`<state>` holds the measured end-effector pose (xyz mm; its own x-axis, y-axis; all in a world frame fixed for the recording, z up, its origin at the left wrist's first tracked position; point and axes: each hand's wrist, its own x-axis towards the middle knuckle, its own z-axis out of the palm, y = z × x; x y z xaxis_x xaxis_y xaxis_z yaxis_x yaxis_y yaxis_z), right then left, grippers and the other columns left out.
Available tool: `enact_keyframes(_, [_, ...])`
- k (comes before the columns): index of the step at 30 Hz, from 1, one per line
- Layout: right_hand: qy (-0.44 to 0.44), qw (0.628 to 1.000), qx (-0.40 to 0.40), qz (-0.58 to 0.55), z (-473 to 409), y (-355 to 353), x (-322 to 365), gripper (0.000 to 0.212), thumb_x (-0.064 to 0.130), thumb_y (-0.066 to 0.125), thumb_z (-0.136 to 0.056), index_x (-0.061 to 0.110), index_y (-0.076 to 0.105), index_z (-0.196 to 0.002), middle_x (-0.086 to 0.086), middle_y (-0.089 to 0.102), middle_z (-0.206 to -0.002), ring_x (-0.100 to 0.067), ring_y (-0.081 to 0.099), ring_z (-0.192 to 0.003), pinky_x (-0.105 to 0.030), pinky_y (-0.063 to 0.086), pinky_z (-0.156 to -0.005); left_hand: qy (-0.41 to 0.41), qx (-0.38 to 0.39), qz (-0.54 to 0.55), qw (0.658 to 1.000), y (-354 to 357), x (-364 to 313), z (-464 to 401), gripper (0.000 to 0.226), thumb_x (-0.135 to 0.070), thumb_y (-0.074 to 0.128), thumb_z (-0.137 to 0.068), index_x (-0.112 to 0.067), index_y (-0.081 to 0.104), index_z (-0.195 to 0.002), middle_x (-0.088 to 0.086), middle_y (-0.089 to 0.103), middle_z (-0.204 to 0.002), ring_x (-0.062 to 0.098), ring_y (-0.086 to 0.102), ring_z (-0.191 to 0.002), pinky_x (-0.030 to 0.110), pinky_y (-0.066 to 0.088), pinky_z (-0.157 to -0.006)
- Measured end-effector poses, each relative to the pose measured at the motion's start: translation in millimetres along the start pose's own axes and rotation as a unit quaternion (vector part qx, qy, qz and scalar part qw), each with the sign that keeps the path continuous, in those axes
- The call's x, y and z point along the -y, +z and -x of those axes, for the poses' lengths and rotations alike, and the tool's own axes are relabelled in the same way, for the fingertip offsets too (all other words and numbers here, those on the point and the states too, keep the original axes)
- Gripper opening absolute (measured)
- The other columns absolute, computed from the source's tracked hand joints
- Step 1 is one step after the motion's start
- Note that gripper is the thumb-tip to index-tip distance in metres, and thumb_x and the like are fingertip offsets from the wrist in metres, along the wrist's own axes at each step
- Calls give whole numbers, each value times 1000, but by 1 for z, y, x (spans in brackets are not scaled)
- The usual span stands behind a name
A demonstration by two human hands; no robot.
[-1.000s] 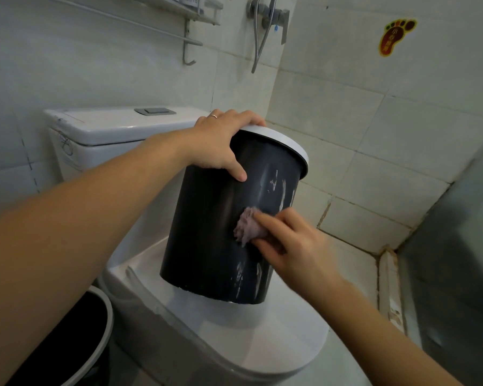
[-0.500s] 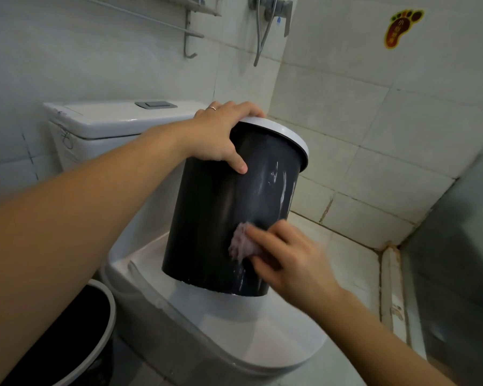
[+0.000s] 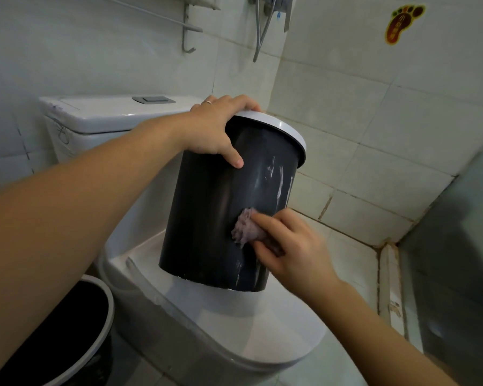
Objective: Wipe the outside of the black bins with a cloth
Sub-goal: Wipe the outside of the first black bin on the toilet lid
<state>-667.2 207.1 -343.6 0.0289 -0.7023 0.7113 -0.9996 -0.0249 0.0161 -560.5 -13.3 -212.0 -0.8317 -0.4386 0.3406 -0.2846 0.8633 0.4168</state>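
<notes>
A black bin point(image 3: 207, 224) with a white rim stands on the closed toilet lid point(image 3: 262, 327), tilted a little to the right. My left hand point(image 3: 215, 129) grips its rim from above, thumb down on the side wall. My right hand point(image 3: 290, 246) holds a small purple cloth point(image 3: 244, 227) and presses it against the bin's lower right side. Pale streaks show on the wall above the cloth. A second black bin point(image 3: 76, 338) with a white rim sits on the floor at bottom left, partly hidden by my left arm.
The white toilet cistern point(image 3: 109, 115) stands behind the bin. Tiled walls close in at the back and right, with a shower hose point(image 3: 262, 32) and a towel rail point(image 3: 184, 26) above. A raised tiled curb point(image 3: 388, 280) and a glass panel point(image 3: 457, 246) lie to the right.
My right hand has rubbed the cloth down and back up a little on the bin's side. The left hand has kept its grip on the rim.
</notes>
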Motion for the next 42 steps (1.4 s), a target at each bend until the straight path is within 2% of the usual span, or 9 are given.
enact_keyframes(6, [-149,984,99,-11,32,2,7,27,30,61,-92,20,69,-116,-1,57,-86,-12,48,-70,-20,40,-56,-4,10,14,1000,-2,1,2,91,-28,90,-64,-46,37,-135,-12,42,-127,23,31,-129,45,33,-109])
enact_keyframes(8, [-143,987,77,15,25,1,2,29,29,61,-92,19,69,-118,-2,57,-87,-14,50,-71,-21,40,-57,-4,11,14,1000,-2,0,2,91,-27,90,-63,-45,37,-135,-11,43,-129,23,31,-129,46,33,-109])
enact_keyframes(13, [-4,999,-21,26,-2,-4,-5,30,24,67,-87,16,71,-116,-3,59,-88,-19,55,-73,-32,51,-54,0,4,8,1000,-1,-1,2,90,-27,90,-62,-43,39,-134,-8,45,-130,24,32,-128,46,33,-109])
enact_keyframes(20, [-155,983,103,-5,35,2,6,26,27,62,-91,20,71,-115,-2,56,-85,-14,48,-70,-24,42,-56,-3,14,17,1000,-3,0,1,90,-27,90,-63,-46,38,-134,-12,43,-125,21,31,-127,41,35,-105])
enact_keyframes(22, [-167,981,101,3,36,3,3,25,28,62,-92,20,70,-114,-1,56,-86,-13,48,-70,-23,42,-56,-1,17,16,1000,-3,0,1,89,-27,90,-64,-46,38,-133,-12,42,-124,22,31,-127,42,35,-105])
enact_keyframes(28, [-11,999,-16,28,14,2,-5,31,28,62,-90,16,69,-118,-2,60,-92,-15,54,-77,-24,48,-57,0,12,15,1000,-3,1,2,89,-26,90,-63,-45,38,-132,-12,42,-122,22,32,-127,43,35,-105])
enact_keyframes(33, [-109,992,70,-3,32,4,2,29,27,63,-90,20,69,-118,-1,58,-89,-14,51,-74,-20,41,-59,-4,16,22,1000,-5,4,2,88,-26,90,-63,-46,38,-131,-13,42,-120,20,32,-124,42,36,-103])
enact_keyframes(35, [-106,991,76,-5,34,3,2,29,27,62,-90,21,69,-117,0,58,-89,-13,52,-74,-20,42,-59,-6,16,28,999,-5,4,2,87,-25,90,-63,-47,38,-129,-15,43,-115,19,33,-123,42,37,-102])
enact_keyframes(42, [77,996,-51,3,5,4,-6,33,25,73,-87,18,69,-119,2,57,-89,-11,49,-72,-21,41,-57,-9,19,45,999,-7,0,4,88,-22,92,-59,-50,40,-125,-25,38,-101,19,36,-116,36,38,-93])
